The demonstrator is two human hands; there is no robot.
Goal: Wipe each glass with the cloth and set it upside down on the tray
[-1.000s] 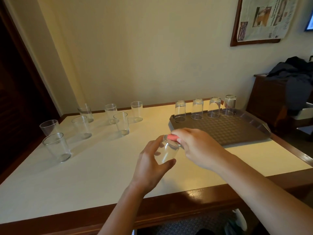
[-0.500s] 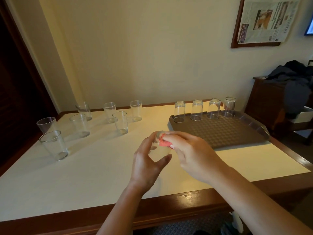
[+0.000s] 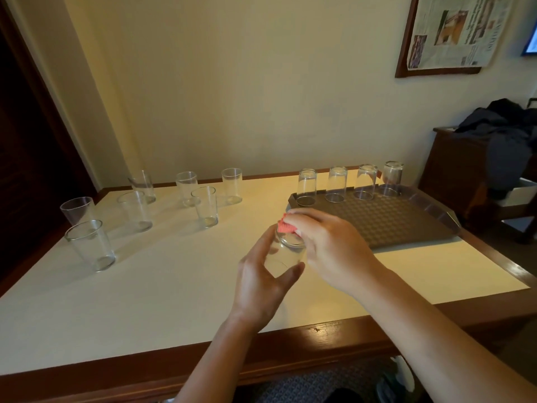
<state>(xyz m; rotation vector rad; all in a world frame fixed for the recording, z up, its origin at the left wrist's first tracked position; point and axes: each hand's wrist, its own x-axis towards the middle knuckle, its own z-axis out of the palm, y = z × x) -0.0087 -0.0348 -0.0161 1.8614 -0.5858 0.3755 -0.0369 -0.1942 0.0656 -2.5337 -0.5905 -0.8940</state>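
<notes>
While my left hand (image 3: pixel 261 277) grips the glass (image 3: pixel 286 254) above the bench (image 3: pixel 145 301), my right hand (image 3: pixel 328 245) pinches the cloth (image 3: pixel 286 227) at its rim. Wiping step in hand. Four glasses stand inverted on the tray (image 3: pixel 392 225); seven wait. Next: flip, set down beside them.

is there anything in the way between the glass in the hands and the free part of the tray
Nothing visible blocks it. The held glass, gripped by the left hand with the right hand pressing the cloth, is just left of the tray. The four upturned glasses line only its far edge.
</notes>
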